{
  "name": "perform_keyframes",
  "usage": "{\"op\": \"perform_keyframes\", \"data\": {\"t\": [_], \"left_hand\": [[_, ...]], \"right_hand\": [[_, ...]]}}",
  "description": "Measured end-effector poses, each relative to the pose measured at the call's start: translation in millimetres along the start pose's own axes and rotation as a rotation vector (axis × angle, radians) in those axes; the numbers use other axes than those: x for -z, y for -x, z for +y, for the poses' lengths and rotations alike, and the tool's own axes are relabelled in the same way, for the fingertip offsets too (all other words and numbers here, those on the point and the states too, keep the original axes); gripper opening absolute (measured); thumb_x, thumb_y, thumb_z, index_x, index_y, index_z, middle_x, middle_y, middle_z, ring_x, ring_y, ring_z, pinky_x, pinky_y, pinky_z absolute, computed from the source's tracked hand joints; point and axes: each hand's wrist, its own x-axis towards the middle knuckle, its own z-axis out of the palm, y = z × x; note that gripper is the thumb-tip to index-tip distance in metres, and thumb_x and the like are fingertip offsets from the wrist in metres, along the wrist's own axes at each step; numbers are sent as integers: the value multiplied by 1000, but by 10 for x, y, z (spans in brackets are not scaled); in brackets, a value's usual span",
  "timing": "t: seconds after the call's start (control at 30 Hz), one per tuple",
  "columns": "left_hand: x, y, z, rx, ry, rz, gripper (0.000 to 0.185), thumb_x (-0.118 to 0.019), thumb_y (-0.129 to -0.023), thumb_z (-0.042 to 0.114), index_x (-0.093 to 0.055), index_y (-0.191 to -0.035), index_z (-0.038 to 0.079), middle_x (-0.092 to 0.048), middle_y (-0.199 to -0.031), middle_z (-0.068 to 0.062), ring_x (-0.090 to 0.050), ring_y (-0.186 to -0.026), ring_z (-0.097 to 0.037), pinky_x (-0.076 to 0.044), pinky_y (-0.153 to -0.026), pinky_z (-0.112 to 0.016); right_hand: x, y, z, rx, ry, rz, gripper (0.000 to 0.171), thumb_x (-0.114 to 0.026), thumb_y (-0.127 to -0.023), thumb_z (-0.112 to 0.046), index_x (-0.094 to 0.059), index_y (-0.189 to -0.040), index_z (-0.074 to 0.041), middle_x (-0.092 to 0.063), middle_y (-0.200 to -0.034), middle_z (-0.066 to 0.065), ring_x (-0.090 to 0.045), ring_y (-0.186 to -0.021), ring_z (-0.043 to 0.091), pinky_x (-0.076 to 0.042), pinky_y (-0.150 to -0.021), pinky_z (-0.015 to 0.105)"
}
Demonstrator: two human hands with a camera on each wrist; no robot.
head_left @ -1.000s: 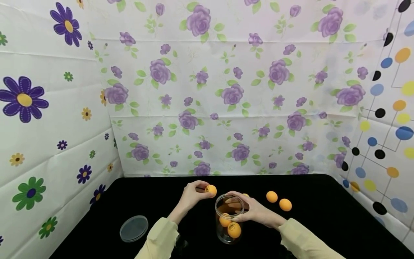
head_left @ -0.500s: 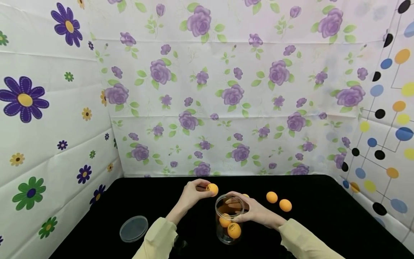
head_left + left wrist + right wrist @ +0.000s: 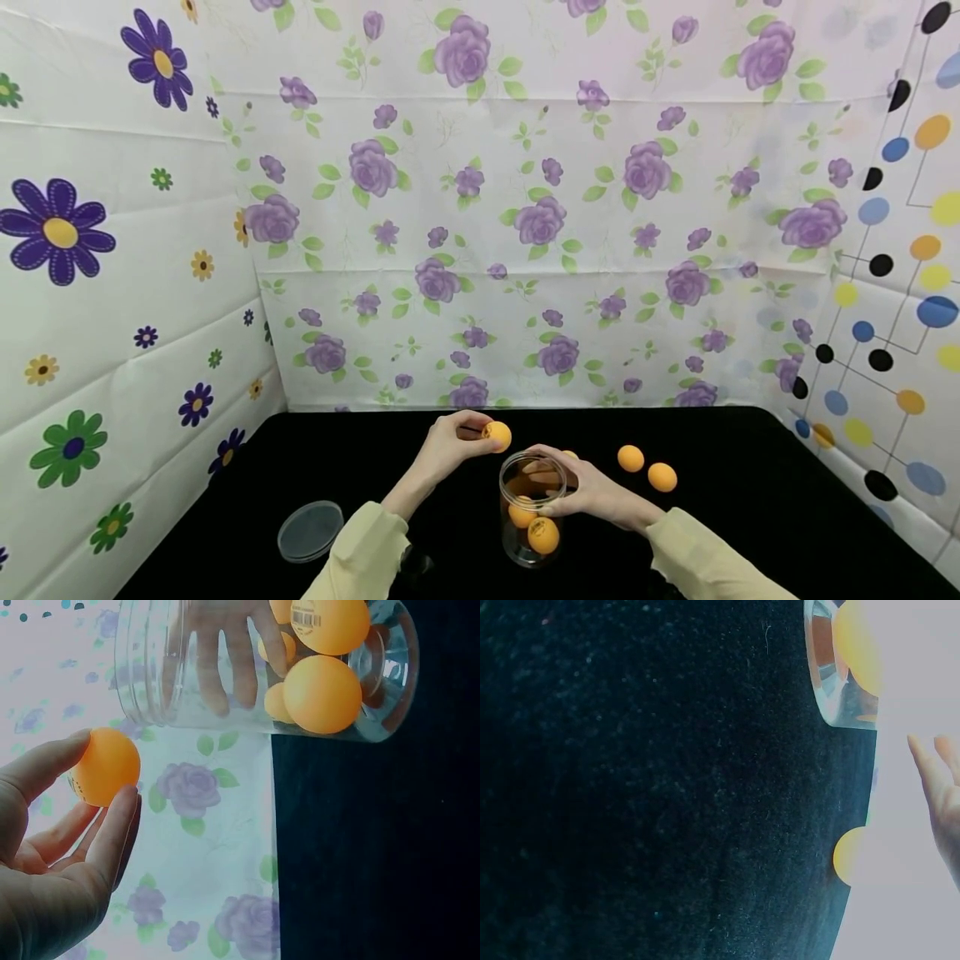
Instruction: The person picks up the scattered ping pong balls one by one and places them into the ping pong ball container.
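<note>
My left hand (image 3: pixel 444 454) pinches an orange ping-pong ball (image 3: pixel 498 436) between thumb and fingertips. Dark print shows on that ball in the left wrist view. Ball and fingers hang just above and left of the mouth of a clear, upright jar (image 3: pixel 513 542), apart from its rim. Around the jar's upper part curls my right hand (image 3: pixel 592 492), thumb in front and fingers behind the clear wall. Several orange balls (image 3: pixel 322 694) lie low inside the jar. In the right wrist view, glare washes out much of the right hand (image 3: pixel 941 787).
On the black tabletop (image 3: pixel 720 542), two more orange balls (image 3: pixel 631 458) lie to the right. Another ball (image 3: pixel 570 454) is mostly hidden behind the right hand. A round clear lid (image 3: pixel 311 531) lies at the left. Flower-patterned cloth (image 3: pixel 525 333) closes off the back.
My left hand has shifted slightly right and up with its ball, closer to the jar's mouth. The right hand and jar hold still.
</note>
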Motion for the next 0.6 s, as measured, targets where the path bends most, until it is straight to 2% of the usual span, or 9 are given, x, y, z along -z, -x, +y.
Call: {"op": "perform_keyframes", "data": {"t": [0.23,0.6], "left_hand": [[-8,182,449,-9,26,-42,35,-71,-80,13,-60,-109,-4,-60,-101,-14,-59,-87,-24,-49,-73,-34],[-35,144,469,8,65,-96,36,-70,-81,14,-59,-110,-4,-59,-101,-12,-59,-85,-21,-49,-73,-36]], "right_hand": [[-3,5,-5,-5,5,8,59,-63,-86,-18,-36,-138,-27,-33,-131,12,-39,-117,29,-40,-86,40],[-1,10,-18,-25,1,9,61,-62,-87,-15,-33,-140,-26,-32,-132,12,-38,-118,29,-39,-88,41]]}}
